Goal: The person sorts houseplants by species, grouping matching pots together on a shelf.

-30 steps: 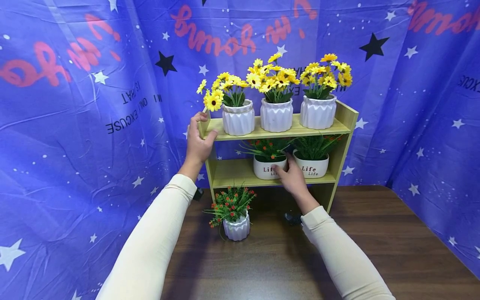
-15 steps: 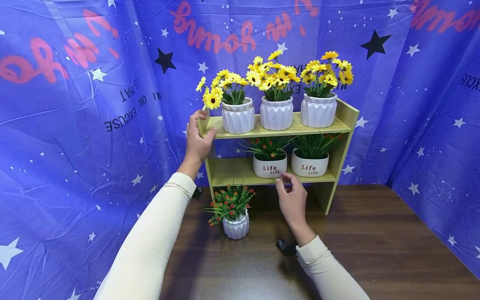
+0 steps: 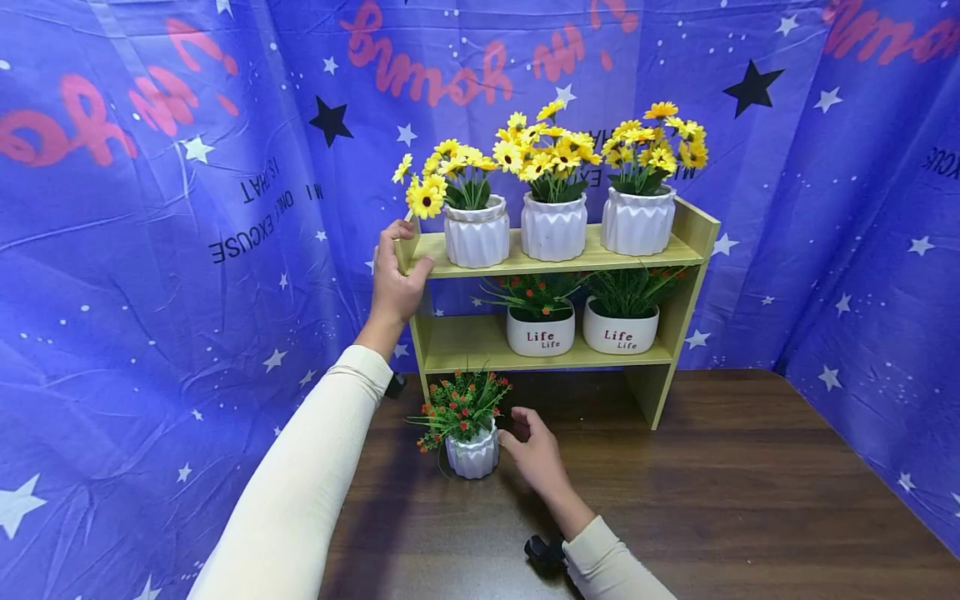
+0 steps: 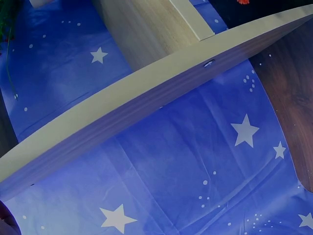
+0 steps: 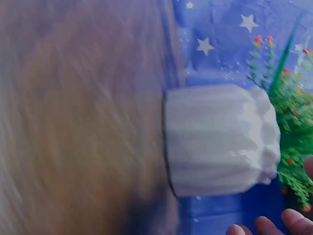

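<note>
My left hand (image 3: 396,283) grips the upper left end of a light wooden two-tier shelf (image 3: 480,361), thumb in front and fingers over the side panel. In the left wrist view that side panel (image 4: 122,95) crosses diagonally. My right hand (image 3: 538,457) is beside a white ridged flowerpot (image 3: 472,457) with red-flowered greenery (image 3: 462,408), its fingers spread and loosely bent. The pot stands on the table before the shelf's left end. In the right wrist view the same flowerpot (image 5: 215,139) appears sideways, with fingertips (image 5: 296,223) near it; contact cannot be made out.
Three white pots (image 3: 553,229) of yellow flowers line the top tier. Two white "Life" planters (image 3: 542,337) with greenery occupy the middle and right of the lower tier. A brown wooden table (image 3: 750,500) lies beneath, and a blue star-patterned curtain (image 3: 225,333) surrounds it.
My right hand has let go of the left "Life" planter, then moved down and left to the red-flowered pot. My left hand stays on the shelf.
</note>
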### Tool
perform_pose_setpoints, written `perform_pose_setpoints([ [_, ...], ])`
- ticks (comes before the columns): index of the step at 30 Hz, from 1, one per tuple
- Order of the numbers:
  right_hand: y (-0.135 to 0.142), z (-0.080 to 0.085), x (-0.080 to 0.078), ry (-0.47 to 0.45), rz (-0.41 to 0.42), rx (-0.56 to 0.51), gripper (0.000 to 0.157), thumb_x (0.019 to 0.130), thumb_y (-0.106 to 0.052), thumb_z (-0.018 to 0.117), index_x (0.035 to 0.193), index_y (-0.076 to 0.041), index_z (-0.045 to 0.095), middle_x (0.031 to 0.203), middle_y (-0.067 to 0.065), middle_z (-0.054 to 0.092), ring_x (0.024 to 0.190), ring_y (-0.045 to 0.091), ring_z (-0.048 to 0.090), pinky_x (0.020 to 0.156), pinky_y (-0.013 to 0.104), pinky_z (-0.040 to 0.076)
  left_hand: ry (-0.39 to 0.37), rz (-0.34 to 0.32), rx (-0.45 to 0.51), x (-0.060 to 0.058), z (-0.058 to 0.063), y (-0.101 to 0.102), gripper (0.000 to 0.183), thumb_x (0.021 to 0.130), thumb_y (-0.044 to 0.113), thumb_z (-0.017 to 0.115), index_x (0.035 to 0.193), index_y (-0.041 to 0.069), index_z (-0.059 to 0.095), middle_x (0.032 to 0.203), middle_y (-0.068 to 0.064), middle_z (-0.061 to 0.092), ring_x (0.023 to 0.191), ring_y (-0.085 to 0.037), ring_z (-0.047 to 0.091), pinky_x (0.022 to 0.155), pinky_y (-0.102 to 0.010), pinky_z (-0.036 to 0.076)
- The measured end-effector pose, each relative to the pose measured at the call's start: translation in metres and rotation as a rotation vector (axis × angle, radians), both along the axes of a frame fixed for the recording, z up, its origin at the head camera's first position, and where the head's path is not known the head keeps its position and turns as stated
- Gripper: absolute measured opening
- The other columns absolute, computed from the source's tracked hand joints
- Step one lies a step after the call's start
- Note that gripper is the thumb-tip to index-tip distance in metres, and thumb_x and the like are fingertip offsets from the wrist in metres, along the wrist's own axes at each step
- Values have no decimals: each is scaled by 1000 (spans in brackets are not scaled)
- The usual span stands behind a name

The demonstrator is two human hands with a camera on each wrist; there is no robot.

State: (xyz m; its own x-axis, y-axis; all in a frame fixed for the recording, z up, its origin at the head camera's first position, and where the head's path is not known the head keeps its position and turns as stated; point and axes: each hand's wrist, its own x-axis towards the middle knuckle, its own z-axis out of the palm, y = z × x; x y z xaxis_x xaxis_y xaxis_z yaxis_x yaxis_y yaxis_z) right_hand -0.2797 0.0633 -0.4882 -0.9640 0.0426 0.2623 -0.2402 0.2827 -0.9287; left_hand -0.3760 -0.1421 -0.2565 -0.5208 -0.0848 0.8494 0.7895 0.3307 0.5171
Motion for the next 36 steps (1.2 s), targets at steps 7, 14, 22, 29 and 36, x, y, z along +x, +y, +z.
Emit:
perform_pose_setpoints([
  [7, -19, -17, 1, -12, 101, -6, 60, 82, -16, 76, 131, 6, 51, 131, 26, 57, 122, 42, 53, 99, 54, 44, 11, -10, 15, 14, 6, 4, 39, 76, -2, 61, 110, -13, 45, 132, -32, 51, 122, -42, 42, 105, -42, 28],
  [14, -31, -22, 0, -29, 94, -4, 65, 77, -18, 81, 131, 2, 51, 125, 20, 61, 114, 34, 56, 93, 43, 47, -9, -24, 18, 29, 12, 8, 38, 75, -1, 60, 108, -13, 43, 130, -33, 50, 119, -43, 42, 103, -39, 28],
  [22, -39, -26, -2, -33, 59, 52, 74, 73, -18, 83, 134, 2, 46, 123, 20, 60, 110, 33, 57, 94, 47, 45, 28, 6, 12, -12, -8, -3, 41, 75, 3, 64, 110, -9, 48, 132, -23, 55, 119, -38, 45, 101, -41, 27],
  [29, -45, -28, -2, -32, 46, 32, 80, 72, -15, 83, 138, 3, 42, 126, 23, 58, 113, 36, 56, 96, 49, 43, 18, -2, 0, -12, -8, -5, 39, 76, 11, 63, 109, -1, 47, 132, -16, 55, 119, -29, 45, 102, -38, 29],
  [36, -47, -27, -2, -29, 12, 59, 77, 73, -15, 84, 136, 1, 43, 122, 24, 61, 110, 37, 57, 93, 50, 45, 28, -4, 2, -13, -7, -4, 38, 77, 10, 64, 109, -3, 48, 132, -20, 55, 118, -31, 45, 100, -39, 29],
])
